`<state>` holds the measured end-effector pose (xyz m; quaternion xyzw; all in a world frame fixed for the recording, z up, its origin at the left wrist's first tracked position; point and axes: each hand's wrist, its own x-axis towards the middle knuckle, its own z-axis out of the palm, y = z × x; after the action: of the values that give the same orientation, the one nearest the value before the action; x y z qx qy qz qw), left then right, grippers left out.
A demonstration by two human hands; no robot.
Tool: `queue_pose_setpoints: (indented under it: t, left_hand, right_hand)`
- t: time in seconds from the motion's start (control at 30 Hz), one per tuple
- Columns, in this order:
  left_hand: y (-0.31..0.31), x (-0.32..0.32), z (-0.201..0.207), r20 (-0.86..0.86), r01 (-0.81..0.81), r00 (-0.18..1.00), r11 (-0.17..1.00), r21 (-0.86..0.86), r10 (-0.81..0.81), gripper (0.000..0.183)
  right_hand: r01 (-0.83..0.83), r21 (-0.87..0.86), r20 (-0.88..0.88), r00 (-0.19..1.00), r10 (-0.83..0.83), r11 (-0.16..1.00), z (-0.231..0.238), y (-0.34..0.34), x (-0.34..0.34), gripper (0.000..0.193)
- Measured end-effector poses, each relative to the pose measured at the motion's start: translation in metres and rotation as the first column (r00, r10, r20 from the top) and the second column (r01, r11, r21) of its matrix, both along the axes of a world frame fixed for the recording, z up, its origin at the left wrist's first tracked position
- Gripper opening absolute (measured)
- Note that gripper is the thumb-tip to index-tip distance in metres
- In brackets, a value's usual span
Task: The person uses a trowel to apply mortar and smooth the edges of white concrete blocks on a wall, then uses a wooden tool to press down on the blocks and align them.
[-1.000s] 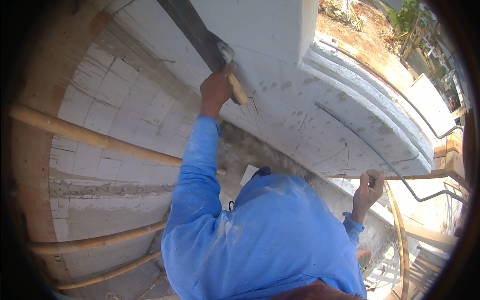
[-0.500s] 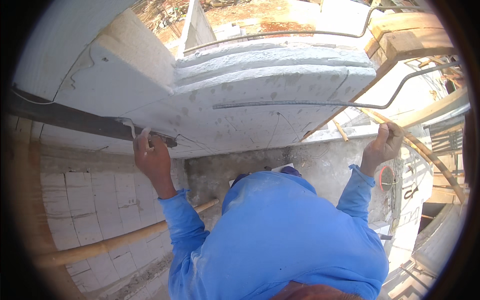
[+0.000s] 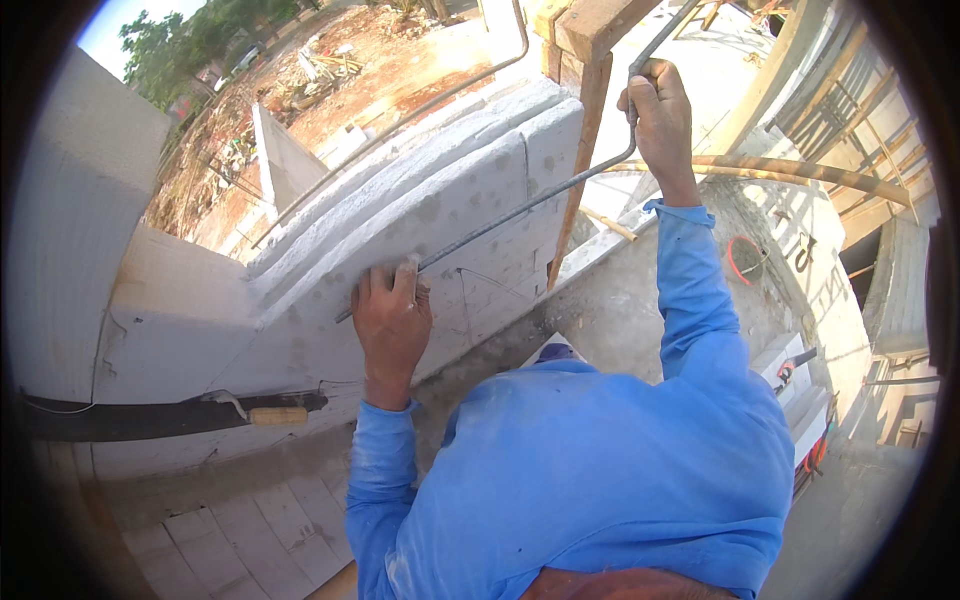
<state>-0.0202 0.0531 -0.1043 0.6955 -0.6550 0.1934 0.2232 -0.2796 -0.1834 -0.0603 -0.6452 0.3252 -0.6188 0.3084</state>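
Note:
A bent steel reinforcing bar [image 3: 515, 210] crosses the front of the white block wall [image 3: 470, 265]. My left hand [image 3: 392, 330] is closed round its lower straight part, and the bar's tip pokes out left of my fingers. Farther up and to the right, my right hand [image 3: 660, 125] grips the bar at its bend, with the thumb pressed along it. Below and left of my left hand, a tool with a wooden handle [image 3: 278, 415] rests against a dark metal beam [image 3: 160, 420], apart from both hands.
A second bent bar [image 3: 400, 115] runs along the far side of the wall's grooved top. Wooden beams [image 3: 595, 30] stand at its right end. A curved bamboo pole [image 3: 800, 170] lies beyond my right forearm, near a red-rimmed bucket [image 3: 742, 262]. White blocks [image 3: 790, 375] are stacked at right.
My left hand has left the tool at the dark beam and taken hold of the bar. My right hand has moved up onto the bar's bend. The view has turned.

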Motion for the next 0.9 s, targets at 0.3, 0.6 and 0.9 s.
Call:
queue_pose_setpoints:
  t: [0.3,0.6,0.9]
  left_hand:
    - [0.021,0.046,0.053,-0.066,-0.009,0.998,0.968,-0.251,-0.008,0.017]
    - [0.011,0.048,0.071,-0.348,-0.15,0.935,0.963,-0.224,0.065,0.007]
    - [-0.003,0.05,0.063,-0.238,-0.127,0.969,0.959,-0.254,0.065,0.009]
  right_hand:
    - [0.008,-0.208,-0.046,0.999,-0.018,0.978,0.051,0.006,0.033,0.02]
    - [0.236,-0.309,-0.513,0.775,-0.37,0.922,0.085,-0.012,0.05,0.033]
    - [0.22,-0.143,-0.558,0.787,-0.262,0.965,0.089,-0.023,0.045,0.026]
